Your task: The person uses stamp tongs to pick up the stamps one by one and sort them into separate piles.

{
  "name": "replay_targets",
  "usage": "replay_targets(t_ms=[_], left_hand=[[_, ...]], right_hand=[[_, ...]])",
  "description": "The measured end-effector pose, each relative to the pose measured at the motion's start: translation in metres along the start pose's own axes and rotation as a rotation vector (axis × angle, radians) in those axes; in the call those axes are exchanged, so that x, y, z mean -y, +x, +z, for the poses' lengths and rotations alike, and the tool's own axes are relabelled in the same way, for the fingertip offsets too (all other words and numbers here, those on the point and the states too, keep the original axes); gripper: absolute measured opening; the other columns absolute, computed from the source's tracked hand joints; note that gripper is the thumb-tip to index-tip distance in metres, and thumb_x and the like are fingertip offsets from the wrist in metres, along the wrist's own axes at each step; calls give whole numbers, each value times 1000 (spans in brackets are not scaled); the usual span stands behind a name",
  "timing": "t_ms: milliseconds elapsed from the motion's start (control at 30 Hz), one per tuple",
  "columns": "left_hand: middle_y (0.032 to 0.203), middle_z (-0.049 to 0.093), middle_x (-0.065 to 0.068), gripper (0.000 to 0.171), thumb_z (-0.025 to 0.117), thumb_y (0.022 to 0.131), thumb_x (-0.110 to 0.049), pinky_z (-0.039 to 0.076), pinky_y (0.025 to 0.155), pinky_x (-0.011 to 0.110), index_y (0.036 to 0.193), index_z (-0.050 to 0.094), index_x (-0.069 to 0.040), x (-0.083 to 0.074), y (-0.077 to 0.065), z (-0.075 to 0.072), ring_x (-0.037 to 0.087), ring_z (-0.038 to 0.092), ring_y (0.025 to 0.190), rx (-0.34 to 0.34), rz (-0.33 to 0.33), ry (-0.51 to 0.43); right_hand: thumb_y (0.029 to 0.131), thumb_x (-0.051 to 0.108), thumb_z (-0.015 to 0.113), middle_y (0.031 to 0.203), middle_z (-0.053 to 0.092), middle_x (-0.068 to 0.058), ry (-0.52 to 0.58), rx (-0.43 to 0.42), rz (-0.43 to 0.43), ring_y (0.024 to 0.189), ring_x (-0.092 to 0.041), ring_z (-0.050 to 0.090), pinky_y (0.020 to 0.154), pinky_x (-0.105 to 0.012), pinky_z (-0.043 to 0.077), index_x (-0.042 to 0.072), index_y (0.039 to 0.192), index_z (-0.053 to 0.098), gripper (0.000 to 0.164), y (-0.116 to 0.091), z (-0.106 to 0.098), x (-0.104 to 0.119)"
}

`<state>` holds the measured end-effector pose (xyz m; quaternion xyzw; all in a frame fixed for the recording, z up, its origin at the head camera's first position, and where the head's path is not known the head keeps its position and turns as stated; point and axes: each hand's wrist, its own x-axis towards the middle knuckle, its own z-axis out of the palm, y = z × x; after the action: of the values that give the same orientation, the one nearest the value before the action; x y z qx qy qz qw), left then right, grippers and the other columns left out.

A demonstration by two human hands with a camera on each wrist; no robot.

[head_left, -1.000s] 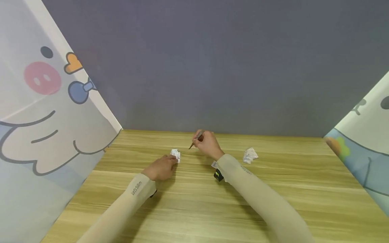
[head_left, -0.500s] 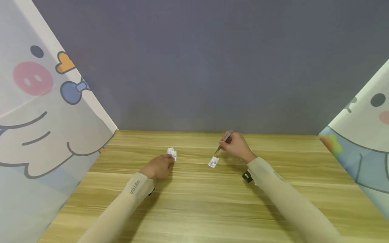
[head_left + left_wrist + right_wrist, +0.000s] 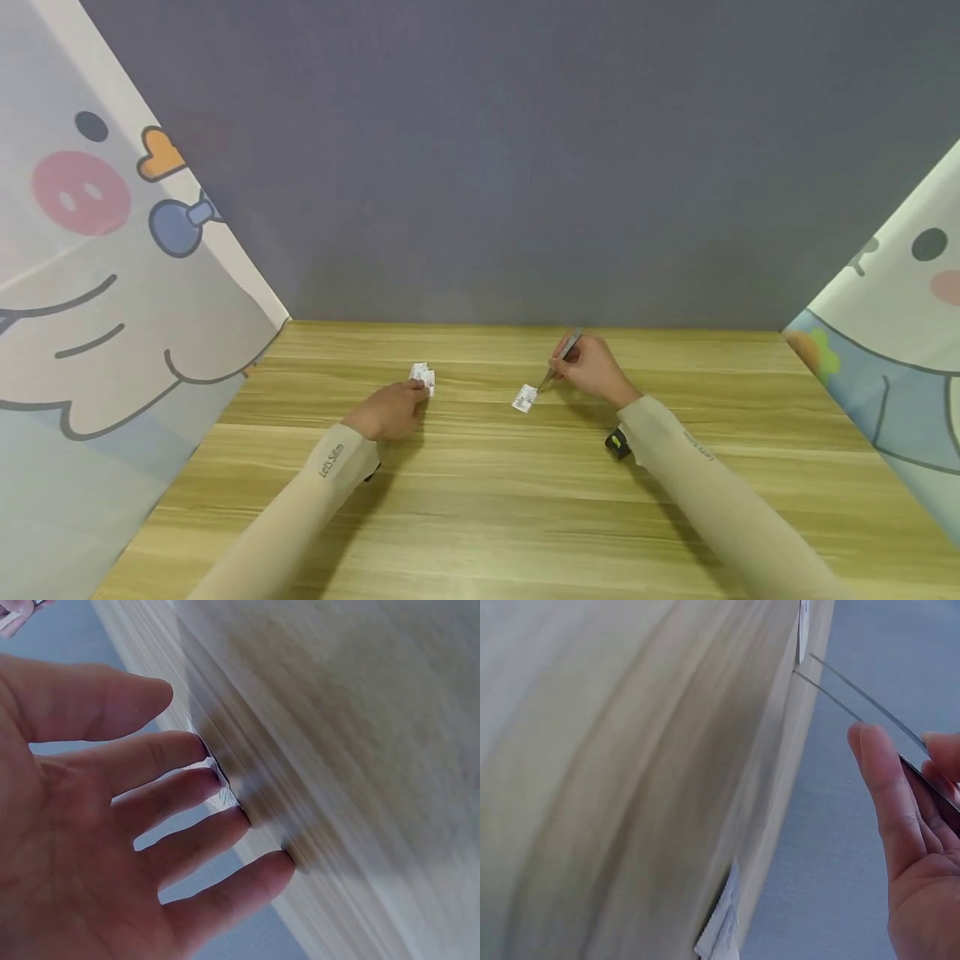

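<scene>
My left hand (image 3: 386,411) lies at the left with its fingertips on a small group of white printed packets (image 3: 423,375). In the left wrist view those fingers are nearly straight, and the packets (image 3: 225,796) show past their tips. A pair of metal tweezers (image 3: 567,350) is pinched in my right hand (image 3: 596,372). Its tips point down at the right edge of a single white packet (image 3: 524,398). The right wrist view shows the tweezers (image 3: 870,705) with prongs apart, close to the packet (image 3: 803,634); contact cannot be made out.
More packets (image 3: 721,926) lie near my right hand in the right wrist view; my hand and sleeve hide them from the head view. The wooden table (image 3: 465,500) ends at a grey panel (image 3: 480,167). Cartoon-printed cloths (image 3: 112,333) flank both sides.
My right hand has moved right with the tweezers, then lowered their tips to the single packet, uncovering it. The head view has shifted slightly. My left hand stays on its packets.
</scene>
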<state>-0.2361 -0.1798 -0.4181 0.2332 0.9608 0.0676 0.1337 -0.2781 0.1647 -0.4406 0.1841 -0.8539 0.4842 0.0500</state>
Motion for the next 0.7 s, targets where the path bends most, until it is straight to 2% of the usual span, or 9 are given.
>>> replay_targets(t_ms=[133, 300, 500, 700], left_hand=[[144, 38, 21, 44, 49, 93, -6, 30, 108, 46, 135, 48, 5, -2, -1, -1, 38, 36, 130, 0, -8, -5], [143, 39, 21, 44, 49, 92, -6, 30, 108, 46, 135, 48, 4, -1, 0, 1, 38, 37, 130, -1, -7, 8], [143, 39, 20, 44, 48, 93, -7, 30, 108, 46, 135, 48, 4, -1, 0, 2, 38, 37, 130, -3, -4, 2], [144, 38, 20, 45, 48, 92, -7, 30, 108, 46, 136, 47, 3, -1, 1, 2, 38, 36, 130, 0, -2, 11]], right_hand=[[86, 1, 66, 75, 65, -11, 36, -9, 18, 65, -24, 66, 57, -39, 58, 3, 80, 62, 8, 1, 4, 1], [87, 0, 65, 76, 64, -15, 69, 0, 24, 68, -33, 66, 58, -41, 58, 3, 82, 60, 7, 1, 9, 2], [88, 2, 64, 75, 64, -12, 52, -12, 9, 67, -30, 66, 57, -36, 57, 4, 83, 61, 6, 0, 10, 4], [88, 2, 63, 78, 66, -14, 90, -43, 83, 71, -34, 67, 59, -39, 58, 0, 86, 61, 4, 3, 8, 7]])
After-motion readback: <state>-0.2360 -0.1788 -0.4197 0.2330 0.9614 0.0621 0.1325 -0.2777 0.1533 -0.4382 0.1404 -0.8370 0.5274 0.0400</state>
